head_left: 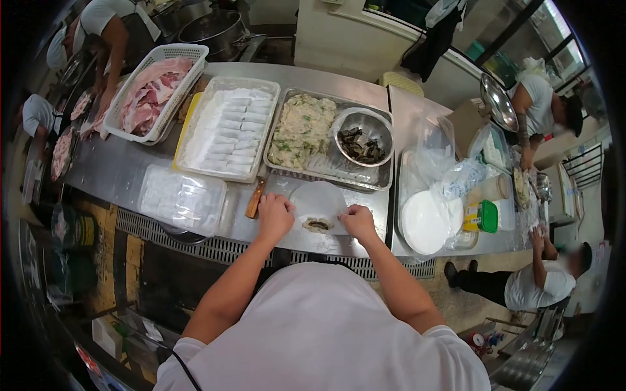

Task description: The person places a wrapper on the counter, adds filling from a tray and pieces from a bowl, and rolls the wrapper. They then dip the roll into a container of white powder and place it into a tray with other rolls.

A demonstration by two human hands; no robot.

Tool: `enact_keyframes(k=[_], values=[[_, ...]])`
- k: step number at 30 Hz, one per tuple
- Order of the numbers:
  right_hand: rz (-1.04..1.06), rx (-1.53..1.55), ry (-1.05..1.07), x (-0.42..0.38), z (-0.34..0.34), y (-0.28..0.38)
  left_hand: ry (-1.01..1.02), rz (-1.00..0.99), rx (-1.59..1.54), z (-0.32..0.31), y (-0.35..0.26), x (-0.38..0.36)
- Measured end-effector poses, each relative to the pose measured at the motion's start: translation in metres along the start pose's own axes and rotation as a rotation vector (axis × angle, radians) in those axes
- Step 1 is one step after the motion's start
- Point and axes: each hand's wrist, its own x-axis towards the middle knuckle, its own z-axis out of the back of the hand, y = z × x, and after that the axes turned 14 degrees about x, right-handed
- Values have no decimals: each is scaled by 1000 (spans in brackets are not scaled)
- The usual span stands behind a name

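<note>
Both hands on the wrapper [317,202] at worktop [117,173] edge: left hand [275,217] & right hand [358,220] each pinch its near rim, fingers curled. Filling [317,225] w/ dark bit on top sits between them; wrapper is thin, white, round, flat, not yet folded. Beyond: tray of finished rolls [231,130], filling tray [301,133], bowl [363,138] – stack of wrappers [425,221] left.

My fingers [282,207] cover the wrapper's [317,199] near edges, the filling [317,225] is too small to identify, and my shoulders run off the bottom edge.
</note>
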Motion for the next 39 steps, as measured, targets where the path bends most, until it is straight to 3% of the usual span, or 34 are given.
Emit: enact_keyframes(k=[3,9,12,15,16,18,21,24,27,30,33,39], values=[[-95,364,53,-18,9,12,36,54,-119,-7,7,-1],[-315,306,185,-38,13,4,-2,288,-380,1,-5,-29],[-229,227,134,-42,2,-11,136,232,-388,14,-9,-43],[-15,378,30,-33,-17,-48,174,159,-265,5,0,-46],[-44,440,3,-40,-19,-32,167,143,-209,2,1,-47],[-101,565,-52,-58,-19,1,282,255,-395,-1,1,-48],[-362,433,49,-63,-12,7,368,346,-530,-2,2,-52],[-379,373,157,-67,-10,-1,403,391,-601,-5,5,-61],[-279,275,133,-70,-15,-6,451,433,-667,-4,8,-66],[-72,535,-27,-65,-32,-17,474,465,-744,-4,10,-70],[-129,361,-15,-67,-31,-9,473,474,-790,0,8,-72],[-227,484,-90,-74,-35,-6,418,454,-838,-8,9,-80]])
